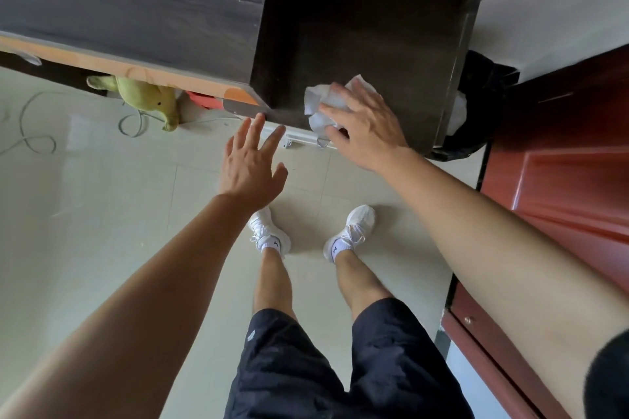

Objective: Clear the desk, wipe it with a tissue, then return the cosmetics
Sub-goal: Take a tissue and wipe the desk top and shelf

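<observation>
A white tissue [318,104] is seen crumpled into a loose, creased wad, with folds and shaded hollows across it. It lies on the dark, near-black desk [357,27], close to the front edge and nearer the front left corner than the right side. No clean long axis is given by the wad. Its visible bulk runs from the front edge toward the back of the desk, and one flatter corner points away from the person, past the fingertips.

The tissue is pressed down by the right hand [369,127], whose fingers are laid spread and fairly straight over it, with nothing curled round it; the thumb is set near the front edge. The left hand [250,168] is held wide, with fingers splayed and nothing in it, just off the front left corner of the desk and above the pale tiled floor [102,197].

A black-lined waste bin [476,85] is seen by the right side of the desk, beside a red-brown door [561,180]. A green plush toy [146,99] and loose cables [30,136] lie on the floor to the left. White sneakers [352,231] are seen below.
</observation>
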Available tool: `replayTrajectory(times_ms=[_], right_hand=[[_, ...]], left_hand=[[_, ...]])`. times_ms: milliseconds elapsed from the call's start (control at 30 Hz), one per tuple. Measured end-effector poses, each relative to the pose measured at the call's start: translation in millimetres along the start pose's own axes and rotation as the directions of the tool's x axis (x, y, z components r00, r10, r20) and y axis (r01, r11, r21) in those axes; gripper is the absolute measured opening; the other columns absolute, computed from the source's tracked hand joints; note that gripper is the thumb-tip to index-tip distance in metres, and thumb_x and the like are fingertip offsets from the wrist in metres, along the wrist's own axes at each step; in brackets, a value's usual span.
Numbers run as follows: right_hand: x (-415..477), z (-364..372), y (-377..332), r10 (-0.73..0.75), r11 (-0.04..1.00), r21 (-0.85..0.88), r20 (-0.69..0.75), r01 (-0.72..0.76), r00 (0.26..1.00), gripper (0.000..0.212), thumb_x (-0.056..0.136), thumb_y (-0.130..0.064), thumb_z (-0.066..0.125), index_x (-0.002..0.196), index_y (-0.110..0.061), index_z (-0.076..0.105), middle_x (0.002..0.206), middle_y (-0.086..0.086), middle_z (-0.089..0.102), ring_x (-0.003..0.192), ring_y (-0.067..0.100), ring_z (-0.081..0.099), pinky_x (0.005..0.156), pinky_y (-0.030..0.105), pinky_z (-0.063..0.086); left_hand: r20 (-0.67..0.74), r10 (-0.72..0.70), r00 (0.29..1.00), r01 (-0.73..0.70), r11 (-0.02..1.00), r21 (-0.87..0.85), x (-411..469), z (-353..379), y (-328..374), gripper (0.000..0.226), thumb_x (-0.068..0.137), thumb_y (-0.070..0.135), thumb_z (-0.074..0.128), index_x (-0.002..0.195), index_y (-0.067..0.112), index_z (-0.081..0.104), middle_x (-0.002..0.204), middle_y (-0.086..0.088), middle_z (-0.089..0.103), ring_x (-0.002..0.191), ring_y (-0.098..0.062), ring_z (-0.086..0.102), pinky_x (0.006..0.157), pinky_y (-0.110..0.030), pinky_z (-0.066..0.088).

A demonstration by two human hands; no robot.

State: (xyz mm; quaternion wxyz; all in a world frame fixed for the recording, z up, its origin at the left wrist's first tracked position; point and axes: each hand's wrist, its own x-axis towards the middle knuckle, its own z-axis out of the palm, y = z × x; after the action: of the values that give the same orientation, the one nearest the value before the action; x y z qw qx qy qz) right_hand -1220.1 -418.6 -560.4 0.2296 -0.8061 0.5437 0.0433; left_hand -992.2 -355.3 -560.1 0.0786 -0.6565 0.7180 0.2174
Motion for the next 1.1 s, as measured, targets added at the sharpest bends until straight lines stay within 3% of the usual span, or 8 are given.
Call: replayTrajectory(times_ms=[267,467,667,800,900,1000,1100], right_hand=[[59,3,-52,-0.050,0.996,-0.082,-0.044,0.046,0.998,0.039,0.102,-0.042,0.039,0.137,-0.041,0.056,0.163,0.002,0.027,0.151,0.036,0.016,0.122,0.050,0.016],[-27,8,14,-0.011,0.999,0.044,-0.057,0.014,0.998,0.038,0.101,-0.030,0.051,0.137,-0.026,0.061,0.159,0.004,0.036,0.150,0.036,0.023,0.123,0.044,0.018],[-33,-13,67,0.118,0.993,0.002,-0.120,-0.119,0.986,0.037,0.099,-0.030,0.053,0.134,-0.028,0.064,0.156,0.009,0.041,0.145,0.040,0.032,0.119,0.047,0.028],[33,-18,33,0.245,0.969,-0.007,-0.135,-0.248,0.960,0.046,0.100,-0.048,0.043,0.145,-0.039,0.047,0.165,0.006,0.024,0.152,0.037,0.016,0.122,0.049,0.019],[67,-5,-19,0.201,0.979,-0.012,-0.138,-0.204,0.970,0.047,0.101,-0.048,0.039,0.147,-0.042,0.042,0.166,0.005,0.018,0.153,0.036,0.011,0.122,0.050,0.013],[49,13,-57,0.108,0.992,-0.041,-0.166,-0.117,0.980,0.041,0.102,-0.040,0.042,0.141,-0.037,0.053,0.163,0.008,0.029,0.151,0.038,0.019,0.121,0.051,0.019],[-4,29,-49,0.128,0.992,0.045,-0.242,-0.121,0.962,0.037,0.102,-0.026,0.050,0.136,-0.027,0.062,0.156,0.012,0.041,0.147,0.041,0.030,0.119,0.052,0.026]], left_hand=[[-0.011,0.014,1.000,-0.013,0.998,0.056,1,4,-4,0.075,0.089,0.037,0.059,0.155,0.026,0.026,0.163,-0.014,0.016,0.150,-0.034,0.013,0.118,-0.050,0.016],[0.001,-0.023,1.000,0.023,0.998,0.055,2,4,7,0.077,0.091,0.041,0.059,0.156,0.033,0.019,0.163,-0.016,0.017,0.151,-0.035,0.010,0.119,-0.051,0.016],[0.014,-0.010,1.000,0.009,0.999,0.048,4,6,7,0.079,0.089,0.040,0.062,0.156,0.034,0.020,0.163,-0.017,0.015,0.150,-0.037,0.007,0.117,-0.054,0.020],[-0.006,0.034,0.999,-0.034,0.999,0.040,5,5,0,0.079,0.086,0.035,0.064,0.155,0.030,0.026,0.160,-0.019,0.022,0.148,-0.039,0.013,0.114,-0.055,0.024],[-0.076,0.069,0.995,-0.070,0.997,-0.012,4,3,-11,0.073,0.082,0.027,0.066,0.149,0.018,0.039,0.154,-0.020,0.033,0.143,-0.040,0.025,0.112,-0.055,0.028],[-0.088,0.068,0.994,-0.070,0.997,-0.012,3,0,-25,0.072,0.081,0.024,0.067,0.147,0.012,0.041,0.152,-0.022,0.032,0.143,-0.041,0.025,0.112,-0.054,0.027],[-0.029,0.043,0.999,-0.043,0.999,0.013,7,-4,-29,0.075,0.085,0.030,0.065,0.152,0.017,0.033,0.158,-0.020,0.022,0.148,-0.038,0.013,0.116,-0.054,0.020]])
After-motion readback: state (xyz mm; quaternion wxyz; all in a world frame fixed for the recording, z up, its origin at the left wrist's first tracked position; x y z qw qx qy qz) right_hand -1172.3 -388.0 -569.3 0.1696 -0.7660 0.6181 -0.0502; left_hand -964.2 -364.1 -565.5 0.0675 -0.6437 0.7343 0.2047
